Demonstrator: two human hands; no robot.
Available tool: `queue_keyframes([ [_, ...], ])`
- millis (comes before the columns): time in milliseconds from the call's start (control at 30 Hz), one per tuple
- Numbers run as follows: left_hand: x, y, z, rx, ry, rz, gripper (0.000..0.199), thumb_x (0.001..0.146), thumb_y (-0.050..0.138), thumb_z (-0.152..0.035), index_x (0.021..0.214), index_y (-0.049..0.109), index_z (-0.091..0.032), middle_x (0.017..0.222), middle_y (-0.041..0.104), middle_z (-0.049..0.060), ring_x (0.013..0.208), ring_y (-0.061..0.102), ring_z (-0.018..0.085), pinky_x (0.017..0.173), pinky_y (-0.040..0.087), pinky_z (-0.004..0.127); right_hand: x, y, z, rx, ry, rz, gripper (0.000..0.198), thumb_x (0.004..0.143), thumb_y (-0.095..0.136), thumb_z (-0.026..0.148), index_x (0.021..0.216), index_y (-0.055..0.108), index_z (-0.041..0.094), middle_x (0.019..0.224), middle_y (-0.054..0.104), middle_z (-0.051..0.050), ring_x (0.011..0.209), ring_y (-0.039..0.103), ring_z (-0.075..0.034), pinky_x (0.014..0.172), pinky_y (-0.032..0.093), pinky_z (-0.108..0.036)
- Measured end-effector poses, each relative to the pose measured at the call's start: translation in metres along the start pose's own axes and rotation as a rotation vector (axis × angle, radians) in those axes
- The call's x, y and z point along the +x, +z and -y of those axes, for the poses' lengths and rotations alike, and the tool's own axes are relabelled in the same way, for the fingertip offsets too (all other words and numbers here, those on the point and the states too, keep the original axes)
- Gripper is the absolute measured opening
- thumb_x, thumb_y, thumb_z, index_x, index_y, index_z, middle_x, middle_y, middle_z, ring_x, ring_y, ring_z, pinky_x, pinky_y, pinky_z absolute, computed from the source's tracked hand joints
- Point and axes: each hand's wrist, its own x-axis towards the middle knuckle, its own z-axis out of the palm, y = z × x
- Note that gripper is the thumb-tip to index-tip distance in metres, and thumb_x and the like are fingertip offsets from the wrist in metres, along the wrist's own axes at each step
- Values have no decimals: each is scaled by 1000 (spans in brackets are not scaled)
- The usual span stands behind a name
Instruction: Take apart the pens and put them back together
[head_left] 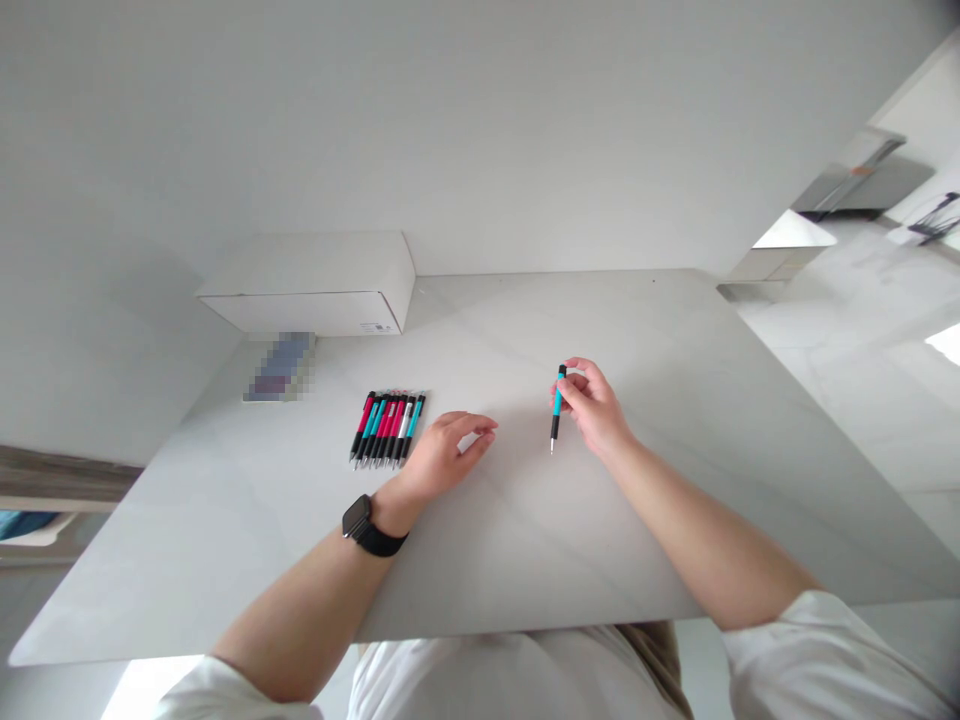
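Head view: beyond a black watch point(369, 530), the left hand point(446, 455) is loosely curled, thumb and fingertips apart, beside a row of pens point(388, 428). The right hand point(594, 408) pinches a turquoise pen point(557, 403) above the table point(517, 560); farther back sits a white box point(315, 313).

No wording can be read. Toward ten o'clock, the white box point(311, 268) bears a label point(373, 328) near its front face's four-o'clock corner, its dark square and print too tiny to decipher; at nine o'clock, a flat item point(280, 367) is pixelated.
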Motion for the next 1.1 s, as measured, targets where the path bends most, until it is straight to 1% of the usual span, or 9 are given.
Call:
queue_keyframes([
  [100, 0, 0, -1, 6, 0, 2, 20, 102, 60, -32, 114, 74, -25, 106, 77, 7, 101, 72, 21, 90, 58, 34, 0, 0, 0, 21, -3, 19, 46, 84, 81, 48, 121, 56, 32, 85, 69, 3, 76, 68, -17, 72, 58, -32],
  [233, -1, 0, -1, 8, -12, 15, 21, 102, 59, -32, 116, 74, -25, 107, 77, 6, 103, 71, 21, 86, 59, 33, 2, -2, -2, 49, 9, -17, 55, 82, 83, 48, 127, 55, 33, 88, 71, 2, 77, 69, -17, 71, 58, -32],
  [433, -1, 1, 1, 12, -18, 27, 23, 102, 59, -33, 117, 74, -26, 108, 77, 6, 102, 71, 22, 83, 60, 33, 6, -6, -4, 67, 51, -59, 43, 79, 85, 51, 108, 65, 27, 90, 72, -1, 73, 67, -15, 68, 56, -29],
  [533, -2, 1, 2, 16, -17, 33, 23, 102, 58, -33, 118, 74, -26, 108, 77, 7, 102, 71, 22, 81, 60, 32, 7, -7, -1, 60, 55, -69, 54, 78, 85, 52, 121, 62, 31, 90, 73, 0, 74, 68, -16, 67, 55, -29],
  [600, -2, 2, 2, 18, -15, 34, 23, 102, 58, -33, 118, 74, -26, 108, 77, 7, 102, 71, 22, 81, 60, 32, 6, -7, 1, 49, 58, -45, 61, 78, 85, 52, 130, 59, 34, 91, 73, 1, 74, 68, -16, 67, 56, -30],
  [633, -1, 2, 3, 19, -14, 36, 23, 102, 58, -33, 117, 74, -25, 107, 77, 7, 101, 71, 22, 81, 60, 32, 6, -8, 3, 43, 61, -26, 62, 78, 85, 52, 131, 59, 34, 90, 72, 1, 73, 68, -16, 66, 56, -30],
  [733, -1, 2, 4, 18, -8, 44, 23, 102, 59, -33, 117, 74, -25, 107, 77, 7, 101, 72, 22, 82, 60, 32, 4, -7, 5, 29, 73, 35, 55, 78, 85, 51, 123, 62, 32, 86, 69, 2, 70, 67, -16, 63, 56, -30],
  [833, -1, 2, 4, 19, -11, 46, 22, 102, 59, -33, 117, 74, -25, 107, 77, 7, 100, 72, 22, 83, 59, 32, 2, -5, 5, 27, 87, 82, 52, 78, 85, 50, 120, 62, 31, 84, 67, 3, 69, 67, -16, 62, 57, -30],
  [1100, -1, 2, 4, 21, -3, 64, 21, 102, 58, -32, 114, 74, -25, 107, 77, 6, 100, 71, 22, 86, 59, 34, 2, -4, 6, 66, 96, 84, 52, 78, 86, 51, 118, 59, 31, 86, 69, 3, 69, 67, -16, 61, 57, -29],
])
